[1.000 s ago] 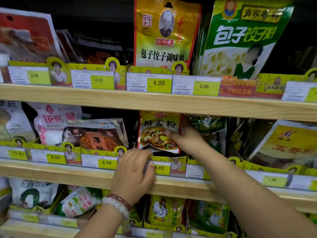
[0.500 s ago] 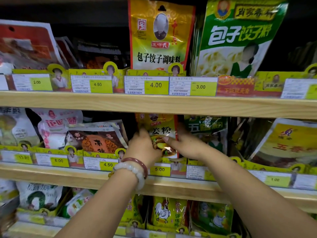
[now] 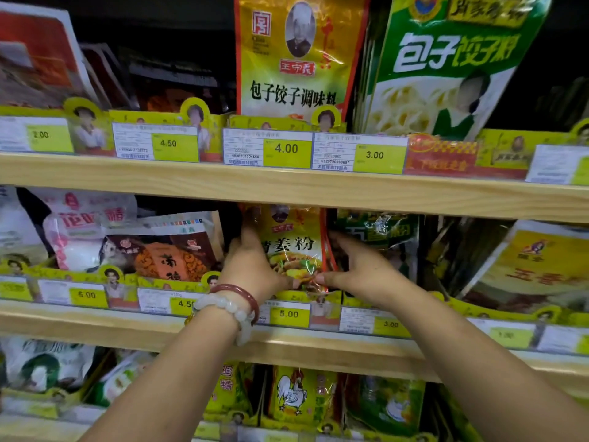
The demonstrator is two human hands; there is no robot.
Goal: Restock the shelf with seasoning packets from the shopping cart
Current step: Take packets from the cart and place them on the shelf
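Note:
A yellow seasoning packet (image 3: 291, 242) with a food picture stands upright in the middle row of the wooden shelf (image 3: 287, 189), above the 5.00 price tag (image 3: 288, 314). My left hand (image 3: 251, 266), with a red and a white bracelet on its wrist, grips the packet's left edge, thumb on the lower front. My right hand (image 3: 360, 269) holds the right edge, its thumb pinching the bottom corner. The packet's top is hidden behind the shelf board above.
A brown-orange packet (image 3: 165, 250) lies left of my hands and a green packet (image 3: 379, 231) stands just right. Large yellow (image 3: 296, 59) and green (image 3: 446, 65) packets fill the upper row. Rooster packets (image 3: 296, 397) stand in the row below.
My left hand rose from the price rail to the packet's left edge. Both hands pushed the packet upright and deeper into its slot, and the view moved closer.

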